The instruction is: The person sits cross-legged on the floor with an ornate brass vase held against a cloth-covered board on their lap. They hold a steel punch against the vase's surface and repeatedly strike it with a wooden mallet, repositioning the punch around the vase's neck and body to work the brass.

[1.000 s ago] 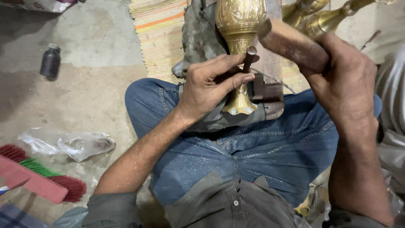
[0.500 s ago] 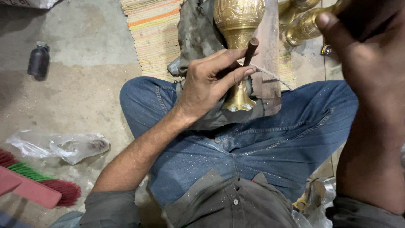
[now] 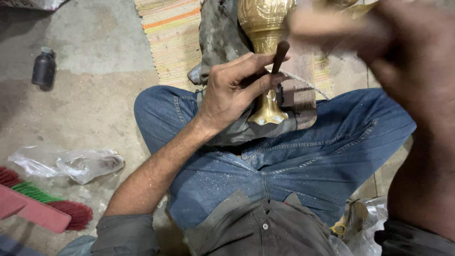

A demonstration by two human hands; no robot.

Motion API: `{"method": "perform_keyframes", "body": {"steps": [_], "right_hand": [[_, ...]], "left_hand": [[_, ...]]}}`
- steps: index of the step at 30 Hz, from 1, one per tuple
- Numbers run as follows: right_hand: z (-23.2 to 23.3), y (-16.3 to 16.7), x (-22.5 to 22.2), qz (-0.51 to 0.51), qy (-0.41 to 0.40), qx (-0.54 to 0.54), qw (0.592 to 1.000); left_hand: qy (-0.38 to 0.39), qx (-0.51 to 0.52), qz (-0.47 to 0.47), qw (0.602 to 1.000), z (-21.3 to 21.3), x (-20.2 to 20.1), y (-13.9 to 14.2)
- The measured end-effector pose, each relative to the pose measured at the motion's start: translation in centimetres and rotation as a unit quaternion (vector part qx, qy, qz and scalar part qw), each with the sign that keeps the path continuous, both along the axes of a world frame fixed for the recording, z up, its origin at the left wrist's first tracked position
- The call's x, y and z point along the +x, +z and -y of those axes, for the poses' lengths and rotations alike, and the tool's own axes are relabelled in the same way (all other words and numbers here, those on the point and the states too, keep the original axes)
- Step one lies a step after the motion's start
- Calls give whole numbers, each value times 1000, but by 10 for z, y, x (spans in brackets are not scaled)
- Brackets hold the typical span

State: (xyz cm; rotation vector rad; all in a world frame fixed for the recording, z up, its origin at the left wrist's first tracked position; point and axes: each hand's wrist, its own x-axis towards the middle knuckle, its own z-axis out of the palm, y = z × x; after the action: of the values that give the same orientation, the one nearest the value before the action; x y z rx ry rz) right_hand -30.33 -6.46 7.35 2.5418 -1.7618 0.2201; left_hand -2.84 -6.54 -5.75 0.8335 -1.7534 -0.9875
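Head view: left hand (image 3: 232,92) holds punch (image 3: 279,53) against brass vase (image 3: 265,28).

We see a bare concrete floor (image 3: 95,57), dusty and stained. A striped woven mat (image 3: 173,35) lies on it near the top. Well left of the mat stands a small dark bottle (image 3: 43,68). Below and left of the mat lies a crumpled clear plastic bag (image 3: 76,163); farther down from it, a red-and-green brush (image 3: 38,206).
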Motion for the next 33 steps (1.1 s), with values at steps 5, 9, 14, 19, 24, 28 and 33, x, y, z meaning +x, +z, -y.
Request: {"method": "perform_keyframes", "body": {"steps": [5,9,14,19,24,28,33], "right_hand": [[0,5,1,-18,44,-16,999],[1,3,1,144,34,34,988],[1,0,-2,9,61,-7,998],[-1,-3,-5,192,52,51,979],[-4,-6,-8,141,13,30,989],[-3,-5,-9,6,34,-12,999],[-3,-1,-1,22,46,0,999]], "left_hand": [[-17,-26,-48,998,-1,0,2],[-5,-5,-23,1000,0,0,4],[-31,-4,-47,998,1,2,5],[-51,-29,-86,995,1,5,2],[-33,-6,-61,998,4,1,3],[-40,7,-39,998,3,4,8],[-66,-7,-88,994,3,7,11]]}}
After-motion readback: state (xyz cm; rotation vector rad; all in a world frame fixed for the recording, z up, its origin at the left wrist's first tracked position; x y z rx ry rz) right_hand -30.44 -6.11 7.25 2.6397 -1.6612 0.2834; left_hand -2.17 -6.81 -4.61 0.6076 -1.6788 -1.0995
